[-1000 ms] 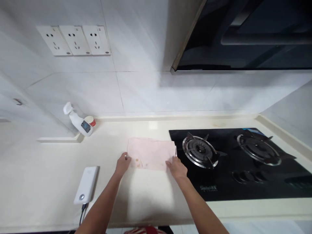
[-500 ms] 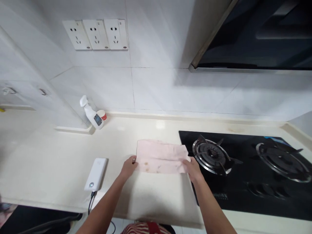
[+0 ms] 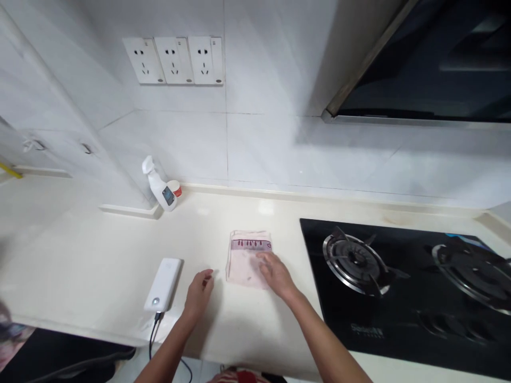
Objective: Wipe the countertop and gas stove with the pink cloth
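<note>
A pale pink cloth (image 3: 245, 268), folded into a compact square, lies on the cream countertop (image 3: 235, 319). Along its upper part runs a purple band with dark red marks, and small stains show below it. At the cloth's right side is my right hand (image 3: 276, 274), fingers apart over its edge; whether they touch it is hard to see. My left hand (image 3: 198, 291) is a short way left of the cloth, loosely curled with nothing in it, the thumb apart from the fingers.
A black gas stove (image 3: 359, 314) is set in the counter at right, below a dark range hood (image 3: 431, 69). A white power bank (image 3: 163, 284) with a black cable lies at left. A spray bottle (image 3: 162, 189) and a small tub (image 3: 174, 187) stand by the wall.
The cloth was a wide rectangle held at both ends; now its right part is folded over to the left. My left hand has let go, and my right hand has moved left.
</note>
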Demonstrator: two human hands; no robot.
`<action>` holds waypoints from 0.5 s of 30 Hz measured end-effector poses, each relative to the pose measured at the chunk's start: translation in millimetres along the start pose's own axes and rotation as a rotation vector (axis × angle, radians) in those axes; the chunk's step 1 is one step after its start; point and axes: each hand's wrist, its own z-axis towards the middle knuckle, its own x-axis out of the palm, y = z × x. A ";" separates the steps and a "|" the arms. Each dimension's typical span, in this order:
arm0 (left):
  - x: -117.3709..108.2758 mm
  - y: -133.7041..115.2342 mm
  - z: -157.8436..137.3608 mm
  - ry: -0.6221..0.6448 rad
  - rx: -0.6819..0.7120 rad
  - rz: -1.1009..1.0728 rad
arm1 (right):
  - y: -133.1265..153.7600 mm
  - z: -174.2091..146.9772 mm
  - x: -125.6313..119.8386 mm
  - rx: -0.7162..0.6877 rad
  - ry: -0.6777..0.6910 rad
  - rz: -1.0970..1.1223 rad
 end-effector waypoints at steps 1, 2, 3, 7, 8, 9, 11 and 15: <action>-0.8 1.8 -3.2 -0.028 0.023 0.012 | -2.1 7.6 -3.0 -0.006 -0.011 -0.089; -0.7 3.0 -5.8 -0.058 0.064 0.039 | -2.1 15.7 -2.7 0.016 -0.009 -0.179; 0.2 3.6 -7.6 -0.090 0.118 0.084 | 0.1 23.2 1.8 0.063 0.014 -0.264; 6.9 4.6 -7.4 -0.194 0.293 0.405 | 19.5 29.1 49.9 0.122 0.176 -0.508; 8.2 5.4 -6.3 -0.198 0.302 0.475 | 22.8 21.4 62.8 0.070 0.203 -0.538; 9.1 6.7 -5.1 -0.195 0.308 0.533 | 23.9 9.9 73.2 0.009 0.213 -0.556; 10.3 9.8 -3.1 -0.187 0.330 0.612 | 17.8 -23.8 82.9 -0.065 0.182 -0.571; 12.0 14.0 -0.1 -0.176 0.344 0.688 | -21.5 -114.1 63.9 0.047 -0.062 -0.625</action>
